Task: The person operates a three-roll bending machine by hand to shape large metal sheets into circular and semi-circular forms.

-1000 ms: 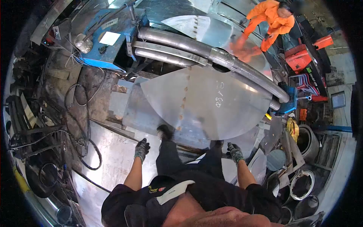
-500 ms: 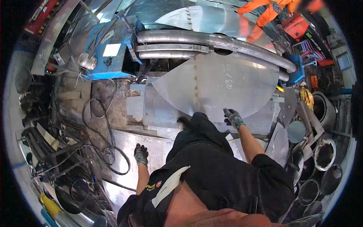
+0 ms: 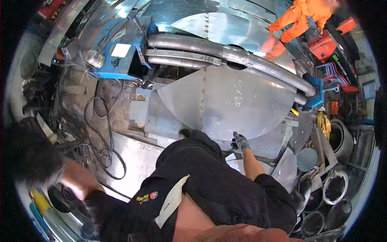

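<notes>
A large round metal sheet (image 3: 225,97) with chalk marks and a row of brown spots lies through the rollers (image 3: 189,44) of a blue plate rolling machine (image 3: 105,64). My right hand (image 3: 240,142), in a grey knit glove, is at the near edge of this sheet, index finger pointing forward and fingers apart. Nothing shows in its grasp. Raised close to the camera at far left, my left hand (image 3: 38,157) is a dark, motion-smeared shape whose fingers do not show clearly.
A person in orange workwear (image 3: 300,18) stands at back right beside red equipment (image 3: 322,43). A black cable (image 3: 109,141) loops over the floor at left. Pipe pieces (image 3: 335,187) and metal offcuts crowd the right side. A pale metal plate (image 3: 133,157) lies near my legs.
My left hand has swung up and outward to the left, close to the camera. My right hand has shifted slightly left and nearer in view. The person in orange has moved a little.
</notes>
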Demonstrator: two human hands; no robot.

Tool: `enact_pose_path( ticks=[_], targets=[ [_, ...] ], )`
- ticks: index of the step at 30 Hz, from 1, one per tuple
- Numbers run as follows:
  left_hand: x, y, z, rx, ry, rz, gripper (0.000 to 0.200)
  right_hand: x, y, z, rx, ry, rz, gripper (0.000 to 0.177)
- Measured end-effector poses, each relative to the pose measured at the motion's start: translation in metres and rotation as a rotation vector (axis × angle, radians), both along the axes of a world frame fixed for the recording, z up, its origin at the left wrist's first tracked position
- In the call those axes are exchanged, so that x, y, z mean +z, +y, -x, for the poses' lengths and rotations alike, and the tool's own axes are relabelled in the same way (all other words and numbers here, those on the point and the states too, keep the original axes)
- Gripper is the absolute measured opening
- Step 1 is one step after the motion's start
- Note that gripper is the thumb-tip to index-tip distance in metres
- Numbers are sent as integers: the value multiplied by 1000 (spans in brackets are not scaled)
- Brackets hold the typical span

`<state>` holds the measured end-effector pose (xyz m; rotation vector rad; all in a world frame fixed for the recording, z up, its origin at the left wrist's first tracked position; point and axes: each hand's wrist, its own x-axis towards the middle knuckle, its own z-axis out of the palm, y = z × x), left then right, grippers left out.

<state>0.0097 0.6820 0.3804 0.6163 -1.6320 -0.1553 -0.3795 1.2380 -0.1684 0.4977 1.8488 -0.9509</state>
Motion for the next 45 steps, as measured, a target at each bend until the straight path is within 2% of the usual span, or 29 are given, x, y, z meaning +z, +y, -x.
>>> enact_pose_path(
  ticks=[3,5,7,11,18,25,32,34,37,39,40,41,42,45],
  targets=[
    [88,26,3,-1,-61,290,48,3,33,9,-76,-54,-82,52],
    [123,43,12,-25,-100,400,48,-10,47,19,-68,-109,-140,54],
    [140,53,20,-43,-129,440,48,-9,44,33,-64,-55,-130,53],
    [149,48,33,-67,-151,439,49,-22,10,63,20,-41,-84,54],
    [140,5,42,-100,-155,403,49,20,-95,73,88,40,152,50],
    [128,-85,38,-141,-182,342,50,15,-144,27,80,12,72,52],
    [96,-229,28,-195,-192,181,51,25,-189,-69,7,9,-78,48],
    [77,-274,36,-215,-219,80,52,26,-208,-96,-18,4,-47,49],
    [34,-329,57,-221,-338,-167,52,29,-245,-132,-85,-6,-9,50],
    [-4,-366,85,-248,-501,-394,52,13,-260,-154,-104,18,133,51],
    [-21,-381,105,-434,-491,-402,48,30,-279,-167,-131,0,89,52],
    [-39,-396,126,-623,-483,-425,44,20,-284,-178,-139,0,148,52],
    [-66,-412,150,-989,-455,-450,38,21,-291,-185,-112,-27,133,51],
    [-123,-437,193,-897,-801,-674,51,26,-307,-207,-36,-47,77,49]
  ],
)
